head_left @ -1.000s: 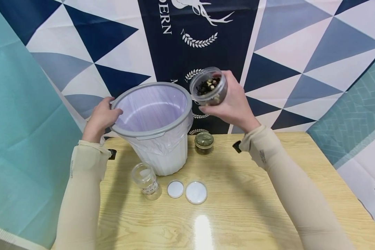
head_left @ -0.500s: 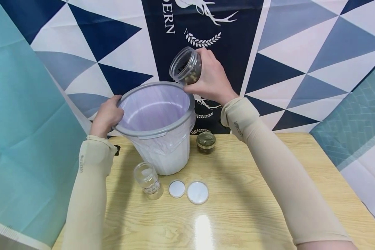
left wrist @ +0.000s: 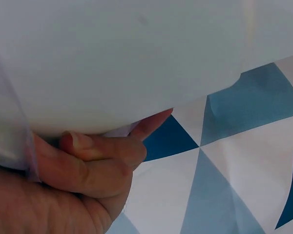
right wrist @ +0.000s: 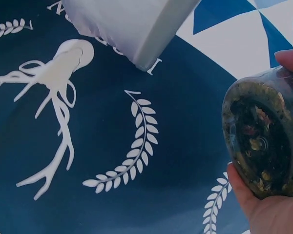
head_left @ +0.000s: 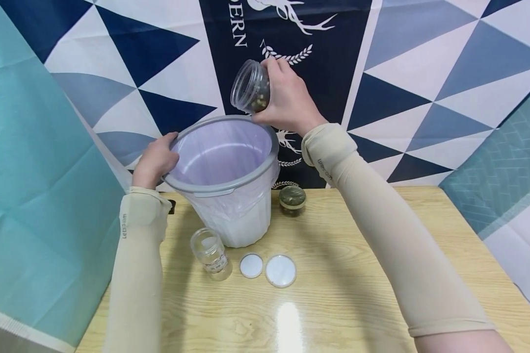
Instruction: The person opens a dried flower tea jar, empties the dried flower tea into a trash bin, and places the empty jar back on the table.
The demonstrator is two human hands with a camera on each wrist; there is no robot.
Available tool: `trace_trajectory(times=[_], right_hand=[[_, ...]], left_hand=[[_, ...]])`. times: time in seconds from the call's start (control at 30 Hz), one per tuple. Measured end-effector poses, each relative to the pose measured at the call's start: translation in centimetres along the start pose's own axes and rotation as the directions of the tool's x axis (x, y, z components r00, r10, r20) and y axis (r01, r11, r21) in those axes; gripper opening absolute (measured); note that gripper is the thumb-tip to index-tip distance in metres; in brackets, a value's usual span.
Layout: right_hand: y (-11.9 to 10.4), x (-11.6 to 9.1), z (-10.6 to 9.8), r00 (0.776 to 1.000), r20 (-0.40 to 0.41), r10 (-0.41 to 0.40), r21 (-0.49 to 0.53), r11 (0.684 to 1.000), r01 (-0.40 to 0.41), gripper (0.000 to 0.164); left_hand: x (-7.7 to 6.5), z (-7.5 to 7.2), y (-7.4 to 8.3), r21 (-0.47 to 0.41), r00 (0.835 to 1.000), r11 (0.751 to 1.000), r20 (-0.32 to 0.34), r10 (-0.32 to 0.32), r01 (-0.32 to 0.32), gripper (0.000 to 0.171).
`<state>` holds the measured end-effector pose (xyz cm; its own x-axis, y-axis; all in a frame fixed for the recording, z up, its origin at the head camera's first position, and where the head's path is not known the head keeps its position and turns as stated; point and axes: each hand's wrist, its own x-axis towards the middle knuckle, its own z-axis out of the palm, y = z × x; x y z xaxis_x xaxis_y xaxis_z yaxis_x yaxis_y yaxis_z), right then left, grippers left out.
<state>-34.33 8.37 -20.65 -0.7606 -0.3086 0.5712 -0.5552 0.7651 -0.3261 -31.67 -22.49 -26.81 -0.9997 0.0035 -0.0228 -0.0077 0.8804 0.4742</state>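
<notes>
A clear plastic jar (head_left: 252, 88) is gripped in my right hand (head_left: 287, 95), tipped on its side with its mouth facing left above the bin's back right rim. Dark and yellowish dried bits show through the jar's base (right wrist: 259, 141) in the right wrist view. My left hand (head_left: 156, 159) grips the left side of the rim of a white trash bin (head_left: 223, 189), which has a grey rim and a thin clear liner. In the left wrist view, curled fingers (left wrist: 95, 165) lie under the rim. The bin is slightly tilted.
An empty clear jar (head_left: 212, 255) with a label stands before the bin. Two round white lids (head_left: 251, 265) lie beside it on the wooden table (head_left: 335, 294). A small jar with a dark green lid (head_left: 292, 200) stands right of the bin, near the patterned backdrop (head_left: 393, 98).
My right hand has moved left and up with the jar, tipping it from mouth toward me to mouth leftward over the bin. My left hand stays on the rim.
</notes>
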Motion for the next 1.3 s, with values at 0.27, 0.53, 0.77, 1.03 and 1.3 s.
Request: trace_trajectory(times=[0.27, 0.53, 0.77, 1.03, 1.3], right_hand=[[-0.3, 0.2, -0.6, 0.999, 0.022, -0.042, -0.104, 0.994, 0.044, 0.094], [-0.3, 0.6, -0.9, 0.991, 0.001, -0.137, -0.208, 0.969, 0.134, 0.086], [-1.0, 1.2, -1.0, 0.98, 0.001, -0.198, -0.295, 0.937, 0.189, 0.08], [-1.4, 1.4, -1.1, 0.964, 0.008, -0.265, -0.387, 0.888, 0.248, 0.08], [-1.4, 1.5, -1.2, 0.946, 0.008, -0.325, -0.457, 0.84, 0.293, 0.075]], left_hand=[[0.3, 0.2, 0.1, -0.039, 1.0, 0.999, 0.013, -0.003, 0.003, 0.074], [0.4, 0.3, 0.2, -0.001, 1.0, 1.0, 0.014, 0.003, -0.003, 0.074], [0.4, 0.1, 0.2, 0.001, 1.0, 1.0, 0.008, 0.004, -0.004, 0.074], [0.6, 0.0, 0.2, 0.008, 1.0, 1.0, 0.002, 0.004, -0.004, 0.076], [0.5, 0.2, 0.3, 0.005, 1.0, 1.0, -0.005, 0.0, 0.0, 0.076]])
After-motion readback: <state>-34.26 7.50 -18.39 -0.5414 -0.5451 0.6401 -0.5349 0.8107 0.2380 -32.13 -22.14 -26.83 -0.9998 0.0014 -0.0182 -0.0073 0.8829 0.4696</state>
